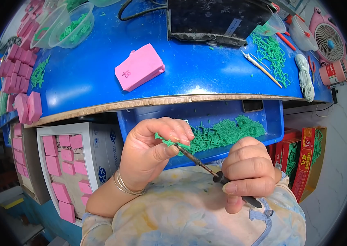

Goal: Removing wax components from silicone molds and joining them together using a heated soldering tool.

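Note:
Between the thumb and fingers of my left hand [147,145] is a small green wax piece [165,142], partly hidden by the fingers. My right hand [249,170] is closed around the dark handle of a soldering iron [198,162]. Its thin metal tip meets the green piece beside my left thumb. Under both hands sits a blue tray [278,119], holding a heap of green wax pieces [222,133]. On the blue table beyond lies a pink mold block [140,67].
The wooden table edge [161,101] runs between my hands and the tabletop. A black box-like device [218,20] stands at the back. Stacked pink blocks [18,65] and plastic bowls [71,26] are left; a white cord bundle [304,78], pointed tool [263,70] and pink fan [329,41] are right.

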### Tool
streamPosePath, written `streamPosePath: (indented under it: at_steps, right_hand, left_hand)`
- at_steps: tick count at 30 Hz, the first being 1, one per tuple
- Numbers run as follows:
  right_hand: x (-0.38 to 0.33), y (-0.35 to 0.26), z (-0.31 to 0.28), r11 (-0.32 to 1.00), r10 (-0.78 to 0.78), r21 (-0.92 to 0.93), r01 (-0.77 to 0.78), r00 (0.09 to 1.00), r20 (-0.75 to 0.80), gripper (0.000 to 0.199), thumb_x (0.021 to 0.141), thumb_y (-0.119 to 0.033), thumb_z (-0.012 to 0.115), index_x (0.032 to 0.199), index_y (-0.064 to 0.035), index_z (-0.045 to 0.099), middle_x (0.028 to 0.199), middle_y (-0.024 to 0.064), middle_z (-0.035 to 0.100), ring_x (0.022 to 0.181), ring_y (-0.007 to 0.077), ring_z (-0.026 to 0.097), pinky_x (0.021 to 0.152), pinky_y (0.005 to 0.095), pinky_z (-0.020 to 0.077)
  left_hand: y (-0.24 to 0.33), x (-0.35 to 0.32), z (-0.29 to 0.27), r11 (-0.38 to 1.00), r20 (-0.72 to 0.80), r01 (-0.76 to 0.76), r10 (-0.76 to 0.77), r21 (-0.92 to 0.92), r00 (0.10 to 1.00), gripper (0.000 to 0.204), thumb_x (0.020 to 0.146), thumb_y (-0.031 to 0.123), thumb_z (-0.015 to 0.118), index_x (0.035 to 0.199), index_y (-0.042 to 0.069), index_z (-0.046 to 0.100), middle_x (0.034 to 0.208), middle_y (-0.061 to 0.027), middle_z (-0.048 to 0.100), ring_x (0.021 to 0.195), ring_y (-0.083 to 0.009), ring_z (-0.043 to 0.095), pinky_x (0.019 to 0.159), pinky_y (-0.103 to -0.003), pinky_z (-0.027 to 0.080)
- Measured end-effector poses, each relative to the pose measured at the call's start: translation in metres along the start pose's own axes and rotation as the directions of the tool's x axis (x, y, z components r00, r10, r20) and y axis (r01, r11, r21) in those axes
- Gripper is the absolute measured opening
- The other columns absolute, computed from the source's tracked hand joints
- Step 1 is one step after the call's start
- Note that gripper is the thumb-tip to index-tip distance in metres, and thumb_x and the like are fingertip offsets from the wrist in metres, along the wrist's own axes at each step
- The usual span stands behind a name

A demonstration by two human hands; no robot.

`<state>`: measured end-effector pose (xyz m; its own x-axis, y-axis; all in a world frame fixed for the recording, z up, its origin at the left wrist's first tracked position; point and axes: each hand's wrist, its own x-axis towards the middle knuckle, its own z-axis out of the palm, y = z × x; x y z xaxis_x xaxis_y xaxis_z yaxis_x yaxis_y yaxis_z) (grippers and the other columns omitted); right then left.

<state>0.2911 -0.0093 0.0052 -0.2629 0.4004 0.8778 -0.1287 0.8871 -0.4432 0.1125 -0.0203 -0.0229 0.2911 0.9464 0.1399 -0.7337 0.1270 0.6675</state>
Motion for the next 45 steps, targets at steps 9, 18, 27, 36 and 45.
streamPosePath:
  at_steps: [9, 18, 27, 36, 45]
  right_hand:
    - [-0.0011, -0.0006, -0.0007, 1.000, 0.021, -0.008, -0.021, 0.999, 0.026, 0.016, 0.081, -0.021, 0.059, 0.078, -0.0045, 0.059, 0.066, 0.0053, 0.055, 0.046, 0.0141, 0.050, 0.040, 0.0244, 0.0322]
    - [-0.0045, -0.0019, -0.0003, 0.999, 0.045, -0.020, -0.047, 0.995, -0.093, 0.014, 0.079, -0.017, 0.059, 0.084, -0.0041, 0.057, 0.068, 0.0055, 0.053, 0.048, 0.0150, 0.050, 0.042, 0.0256, 0.0326]
    - [-0.0081, -0.0053, -0.0076, 0.974, 0.226, 0.021, -0.226, 0.974, 0.007, 0.018, 0.072, -0.012, 0.060, 0.087, -0.0037, 0.055, 0.073, 0.0071, 0.055, 0.050, 0.0168, 0.050, 0.044, 0.0279, 0.0339]
    - [-0.0072, -0.0040, -0.0008, 0.996, 0.091, 0.028, -0.089, 0.993, -0.079, 0.014, 0.075, -0.011, 0.058, 0.087, -0.0039, 0.055, 0.072, 0.0071, 0.055, 0.048, 0.0161, 0.050, 0.042, 0.0268, 0.0332]
    - [-0.0031, -0.0039, -0.0035, 0.998, 0.052, 0.040, -0.053, 0.998, 0.024, 0.015, 0.080, -0.018, 0.060, 0.085, -0.0047, 0.055, 0.070, 0.0064, 0.055, 0.046, 0.0145, 0.049, 0.040, 0.0247, 0.0316]
  left_hand:
    - [-0.0007, -0.0005, -0.0010, 1.000, 0.006, -0.007, 0.007, 0.007, 1.000, 0.012, 0.079, 0.015, 0.066, 0.088, 0.013, 0.060, 0.086, -0.0029, 0.060, 0.093, -0.0204, 0.051, 0.074, -0.033, 0.044]
    - [0.0005, -0.0001, -0.0017, 1.000, 0.007, -0.006, 0.006, 0.030, 1.000, 0.014, 0.078, 0.014, 0.068, 0.089, 0.013, 0.060, 0.092, -0.0048, 0.058, 0.094, -0.0207, 0.050, 0.074, -0.033, 0.044]
    - [0.0063, -0.0010, -0.0029, 0.997, -0.047, -0.048, 0.051, 0.068, 0.998, 0.013, 0.073, 0.007, 0.070, 0.084, 0.005, 0.062, 0.094, -0.0073, 0.056, 0.090, -0.0190, 0.051, 0.075, -0.032, 0.042]
    - [0.0034, -0.0029, -0.0063, 0.995, -0.022, -0.059, 0.061, 0.081, 0.998, 0.017, 0.071, -0.004, 0.068, 0.086, 0.001, 0.063, 0.094, -0.0095, 0.056, 0.088, -0.0178, 0.052, 0.077, -0.028, 0.043]
    - [0.0035, -0.0019, -0.0008, 0.977, -0.040, -0.060, 0.069, 0.203, 0.997, 0.013, 0.075, 0.004, 0.068, 0.084, 0.009, 0.060, 0.084, -0.0031, 0.053, 0.082, -0.0158, 0.048, 0.068, -0.029, 0.040]
